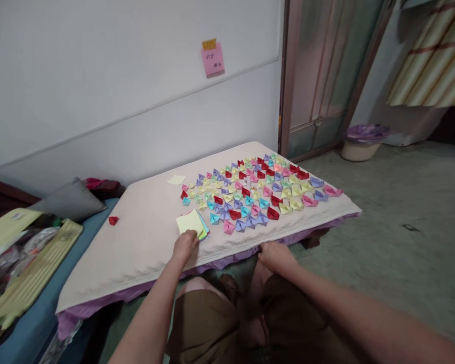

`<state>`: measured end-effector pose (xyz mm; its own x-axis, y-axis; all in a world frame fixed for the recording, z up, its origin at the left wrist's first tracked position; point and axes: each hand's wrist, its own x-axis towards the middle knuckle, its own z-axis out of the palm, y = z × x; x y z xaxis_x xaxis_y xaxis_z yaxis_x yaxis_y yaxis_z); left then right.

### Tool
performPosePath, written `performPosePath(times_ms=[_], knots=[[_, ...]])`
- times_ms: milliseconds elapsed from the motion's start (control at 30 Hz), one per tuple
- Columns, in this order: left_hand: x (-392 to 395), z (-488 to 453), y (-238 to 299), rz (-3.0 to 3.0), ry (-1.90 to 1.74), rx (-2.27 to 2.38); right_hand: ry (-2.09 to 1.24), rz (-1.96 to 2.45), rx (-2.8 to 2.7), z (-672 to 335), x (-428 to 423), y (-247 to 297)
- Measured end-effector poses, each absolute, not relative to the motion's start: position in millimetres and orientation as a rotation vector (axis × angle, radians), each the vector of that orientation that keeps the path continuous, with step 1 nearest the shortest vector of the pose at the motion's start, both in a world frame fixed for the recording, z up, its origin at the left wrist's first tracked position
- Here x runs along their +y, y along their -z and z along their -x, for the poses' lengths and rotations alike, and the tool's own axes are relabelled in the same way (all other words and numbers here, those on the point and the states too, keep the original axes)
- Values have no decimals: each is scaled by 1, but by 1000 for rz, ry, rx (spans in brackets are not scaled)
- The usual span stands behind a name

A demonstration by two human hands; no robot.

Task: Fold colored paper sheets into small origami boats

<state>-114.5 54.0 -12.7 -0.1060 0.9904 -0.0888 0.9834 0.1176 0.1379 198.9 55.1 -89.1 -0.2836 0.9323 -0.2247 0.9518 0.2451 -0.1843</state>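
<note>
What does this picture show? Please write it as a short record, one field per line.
Left hand: touching the near edge of the paper stack
Right hand: by the near edge of the table
Paper boats: many, several colours, on the table's right part
Table's left side: one red folded paper
Wall: pink note
Floor: one bin

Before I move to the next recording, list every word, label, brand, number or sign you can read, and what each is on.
Pink note on the wall: dark handwritten marks, too small and blurred to quote.
Top sheet of the paper stack: no writing visible.
Nothing else readable: no brand, number or sign can be made out.
</note>
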Motion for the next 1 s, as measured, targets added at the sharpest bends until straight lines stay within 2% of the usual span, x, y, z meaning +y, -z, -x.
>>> performPosePath(times_ms=[133, 367, 500, 633, 800, 1000], knots=[[56, 117, 11, -1792, -300, 2306, 391, -1848, 2444, -198, 52, 84], [31, 133, -11, -1405, -919, 2359, 364, -1899, 2491, -200, 44, 75], [2, 135, -35, -1210, -1313, 2205, 393, -1927, 2555, -202, 31, 66], [-42, 110, -65, -1064, -1690, 1855, 505, -1955, 2627, -209, 15, 48], [-121, 60, -96, -931, -1887, 1366, 838, -1915, 2718, -212, -10, 12], [-201, 2, -107, -585, -1964, 902, 1597, -1394, 2811, -184, -98, -41]])
